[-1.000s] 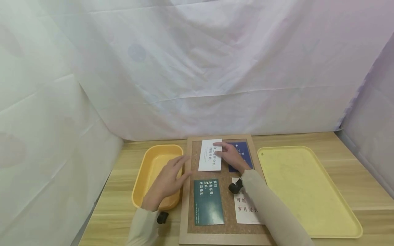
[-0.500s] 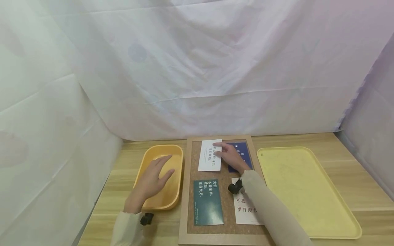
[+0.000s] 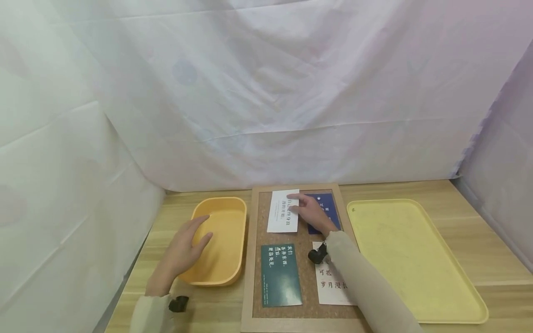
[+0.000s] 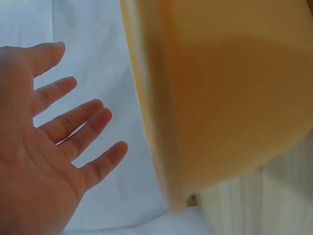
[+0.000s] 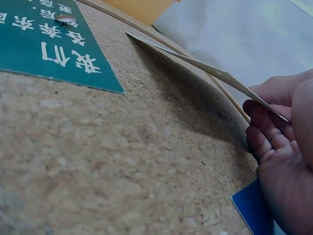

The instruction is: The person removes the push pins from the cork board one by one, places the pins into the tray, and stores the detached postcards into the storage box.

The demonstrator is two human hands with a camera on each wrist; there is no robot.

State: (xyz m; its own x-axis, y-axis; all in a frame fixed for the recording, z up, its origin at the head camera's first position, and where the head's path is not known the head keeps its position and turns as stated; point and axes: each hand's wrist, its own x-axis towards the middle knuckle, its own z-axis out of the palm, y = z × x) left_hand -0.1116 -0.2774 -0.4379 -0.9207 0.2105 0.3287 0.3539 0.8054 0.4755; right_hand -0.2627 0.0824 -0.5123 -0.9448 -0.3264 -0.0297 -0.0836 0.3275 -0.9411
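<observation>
Near edge of corkboard (image 3: pixel 307 277): green card (image 3: pixel 281 275) at front left w/ a pin at its top per right wrist view, white card w/ large print (image 3: pixel 333 282) at front right, partly under the right sleeve. Both lie flat.

Left hand (image 3: pixel 180 253) — off the board, over the near-left rim of the orange bin (image 3: pixel 220 240). Fingers straight and spread, grip holds nothing; whether it touches the rim can't be told. Bin looks empty as far as seen.

Right hand (image 3: pixel 312 212) — at the far half of the board, grip pinching the right edge of the white card (image 3: pixel 283 211): thumb on top, fingers curled under, per wrist view. That edge is lifted off the cork; card is tilted, left edge seems down on the board. Hand covers part of the blue card (image 3: pixel 329 210) just beside it.

Step, as I judge it: taking the white card off the board. Next move prob. calls for lifting it clear w/o bending; no pin seen on it, but the top edge is hard to read.

Card: thin, stiff-ish, white, a few lines of dark print, portrait.

Far right: big yellow tray (image 3: pixel 416 259) on desk (image 3: pixel 479 217), apart from the board.
</observation>
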